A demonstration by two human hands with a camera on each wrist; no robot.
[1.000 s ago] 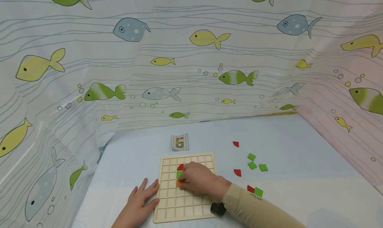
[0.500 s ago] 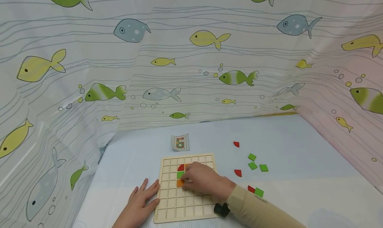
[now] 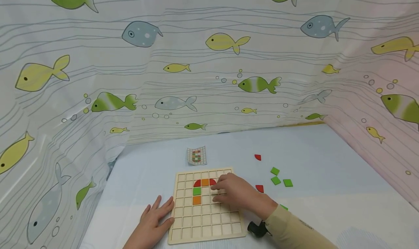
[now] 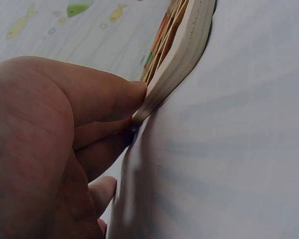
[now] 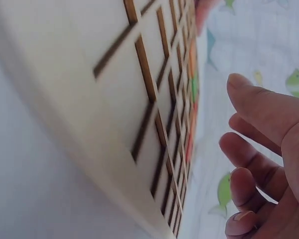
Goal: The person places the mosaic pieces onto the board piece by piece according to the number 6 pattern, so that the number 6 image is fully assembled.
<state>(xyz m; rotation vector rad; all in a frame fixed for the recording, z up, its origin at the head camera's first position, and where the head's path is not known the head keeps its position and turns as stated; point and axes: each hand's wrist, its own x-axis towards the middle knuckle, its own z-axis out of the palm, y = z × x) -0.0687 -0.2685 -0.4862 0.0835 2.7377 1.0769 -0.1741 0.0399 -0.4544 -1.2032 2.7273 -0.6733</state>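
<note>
A square wooden grid board (image 3: 188, 220) lies on the table. Set in its upper cells are a red quarter-round tile (image 3: 197, 183), an orange tile (image 3: 204, 182) and another red quarter-round tile (image 3: 212, 182). Below the first come a green tile (image 3: 196, 191) and a second orange tile (image 3: 196, 200). My left hand (image 3: 152, 220) rests at the board's left edge, fingers spread; in the left wrist view its thumb (image 4: 114, 97) touches that edge. Over the board's right half hovers my right hand (image 3: 237, 192), its fingers bent loosely with nothing between them in the right wrist view.
A small printed pattern card (image 3: 196, 156) lies behind the board. To the right are scattered loose green tiles (image 3: 287, 183) and red quarter-round tiles (image 3: 258, 157). One green tile (image 3: 283, 207) is mostly hidden by my right sleeve (image 3: 291, 227). A fish-print curtain (image 3: 209, 96) surrounds the table.
My right hand has moved right, away from the lower orange tile, uncovering the top orange tile and the right-hand red one. The left hand has stayed at the board's edge.
</note>
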